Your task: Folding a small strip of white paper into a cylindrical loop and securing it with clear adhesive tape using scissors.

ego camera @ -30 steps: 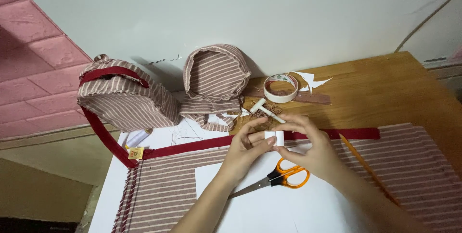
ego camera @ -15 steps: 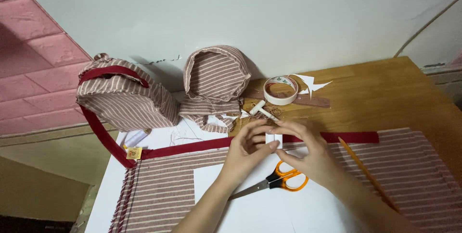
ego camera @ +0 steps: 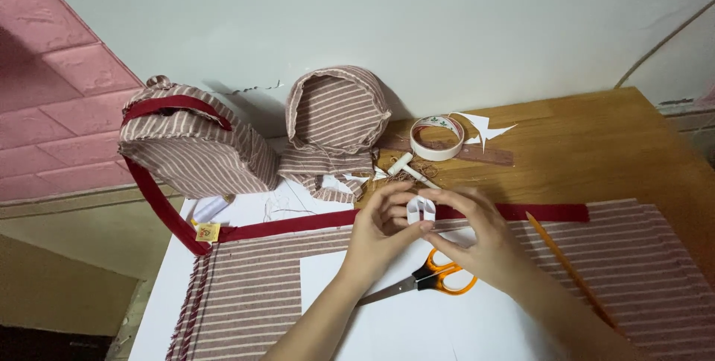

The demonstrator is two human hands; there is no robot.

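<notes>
Both my hands meet over the striped fabric (ego camera: 253, 294) and pinch a small white strip of tape (ego camera: 421, 210) bent into a loop. My left hand (ego camera: 383, 230) holds its left side and my right hand (ego camera: 480, 238) its right side. Orange-handled scissors (ego camera: 439, 277) lie on a white paper sheet (ego camera: 387, 324) just below my hands. A dark red band (ego camera: 298, 223) runs along the fabric's far edge under my hands.
A roll of white tape (ego camera: 437, 137) lies on the wooden table (ego camera: 596, 145) behind my hands, beside paper scraps (ego camera: 484, 128). A striped bag with a red strap (ego camera: 194, 149) and a striped pouch (ego camera: 335, 119) stand by the wall. An orange pencil (ego camera: 570, 271) lies at right.
The flat white strip between my fingers has been bent into a loop, and my hands have drawn slightly closer together.
</notes>
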